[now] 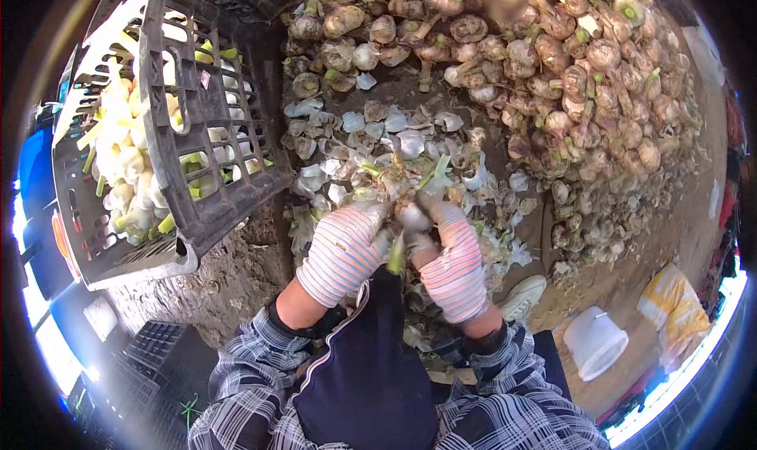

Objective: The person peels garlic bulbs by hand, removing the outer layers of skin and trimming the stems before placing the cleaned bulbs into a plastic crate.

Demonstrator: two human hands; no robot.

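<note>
Between my two gloved hands is a garlic bulb [413, 217], its pale green cut stem pointing down toward my lap. My left hand [344, 249], in a striped white glove, has its fingers closed at the stem side of the bulb. The fingers of my right hand [456, 262], in a matching glove, are curled around the other side. Some fingertips are hidden behind the bulb. Just beyond the hands lie loose garlic skins [410, 144] and dry peel scraps on the ground.
A large heap of unpeeled garlic [583, 72] fills the back and right. To the left, a black plastic crate [209, 213] holds cleaned white bulbs [130, 162]. A white bucket [595, 342] and a yellow-and-white sack [674, 304] are at the lower right. Stacked dark crates [154, 347] stand lower left.
</note>
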